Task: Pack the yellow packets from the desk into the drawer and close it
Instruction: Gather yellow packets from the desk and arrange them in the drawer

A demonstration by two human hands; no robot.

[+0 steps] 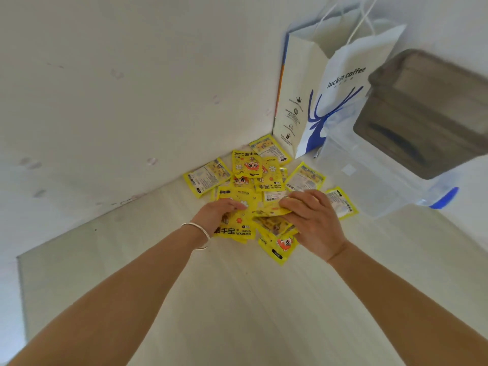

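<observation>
Several yellow hand-warmer packets [264,180] lie scattered and overlapping on the pale desk [237,299], near the corner where two white walls meet. My left hand [220,213] holds a yellow packet [235,225] by its near-left side, fingers curled over its top. My right hand [313,220] grips another packet [272,211] with fingers curled round it, above more packets [280,247] lying under it. A white bracelet circles my left wrist. The drawer is not in view.
A white paper bag [298,101] and a white-and-blue coffee bag [340,101] stand at the back right against the wall. A clear plastic box [369,175] with a blue clip sits right of the packets. A blurred brown-grey object [422,114] hangs at far right.
</observation>
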